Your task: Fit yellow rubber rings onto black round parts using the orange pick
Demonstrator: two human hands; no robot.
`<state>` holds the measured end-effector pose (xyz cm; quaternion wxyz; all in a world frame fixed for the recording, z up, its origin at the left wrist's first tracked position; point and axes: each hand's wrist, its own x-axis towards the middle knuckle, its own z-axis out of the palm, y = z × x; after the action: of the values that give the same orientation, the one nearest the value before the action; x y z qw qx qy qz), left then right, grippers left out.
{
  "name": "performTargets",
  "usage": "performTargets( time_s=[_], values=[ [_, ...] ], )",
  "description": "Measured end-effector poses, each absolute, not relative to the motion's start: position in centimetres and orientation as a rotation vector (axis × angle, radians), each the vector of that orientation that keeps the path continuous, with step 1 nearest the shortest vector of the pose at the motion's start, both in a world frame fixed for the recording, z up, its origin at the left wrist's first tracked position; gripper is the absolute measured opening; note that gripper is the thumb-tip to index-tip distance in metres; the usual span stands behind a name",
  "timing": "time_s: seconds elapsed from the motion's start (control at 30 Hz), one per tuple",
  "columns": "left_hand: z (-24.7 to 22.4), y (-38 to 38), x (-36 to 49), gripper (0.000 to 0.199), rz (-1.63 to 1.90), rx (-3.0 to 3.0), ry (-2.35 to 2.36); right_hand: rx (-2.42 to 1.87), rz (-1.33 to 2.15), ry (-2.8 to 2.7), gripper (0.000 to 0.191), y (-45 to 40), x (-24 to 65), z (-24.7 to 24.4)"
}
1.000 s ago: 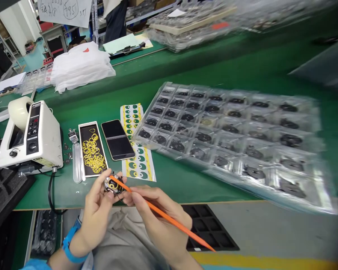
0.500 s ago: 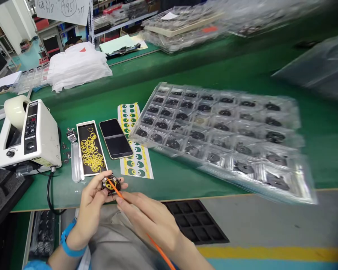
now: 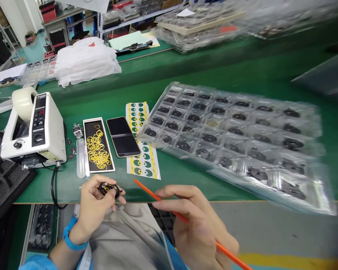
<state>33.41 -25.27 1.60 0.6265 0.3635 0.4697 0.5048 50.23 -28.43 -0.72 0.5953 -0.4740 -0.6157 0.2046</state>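
Note:
A small round black part [image 3: 109,189] with some yellow on it is held between the thumb and fingers of my left hand [image 3: 97,200], just off the table's front edge. To its right, my right hand [image 3: 194,221] pinches a long thin orange stick [image 3: 146,189]; the stick's tip points up and left, apart from the black part. A white-rimmed box [image 3: 113,169] behind my left hand holds a heap of yellow rings [image 3: 100,152]. Beside the box lies a dark phone [image 3: 123,137], and past it a sheet of green and yellow stickers [image 3: 143,163].
At the left stands a white tape dispenser [image 3: 52,131] with a cable. Clear trays [image 3: 228,142] of black parts cover the right side of the green table [image 3: 146,88]. White bags [image 3: 86,62] and stacked packs [image 3: 197,26] lie at the back.
My right hand has drawn back to the right with the orange stick, whose tip has left the black part. The black part is tilted differently in my left hand. The view has shifted slightly.

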Motion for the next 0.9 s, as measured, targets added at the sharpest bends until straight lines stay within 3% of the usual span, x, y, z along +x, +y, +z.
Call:
performTargets(
  time_s=[0.27,0.47,0.9],
  values=[
    [1.9,-25.6,33.6,0.005,1.171,1.116,1.255,-1.057,0.262,-1.795,0.014,-27.2,47.1,0.2],
    [1.4,-26.3,33.5,0.037,1.097,1.288,1.316,-1.129,0.262,-1.685,0.016,-26.2,46.1,-0.4],
    [0.9,-27.0,33.3,0.048,1.003,1.509,1.234,-1.157,0.375,-1.632,0.016,-25.3,46.6,0.2]
  ],
)
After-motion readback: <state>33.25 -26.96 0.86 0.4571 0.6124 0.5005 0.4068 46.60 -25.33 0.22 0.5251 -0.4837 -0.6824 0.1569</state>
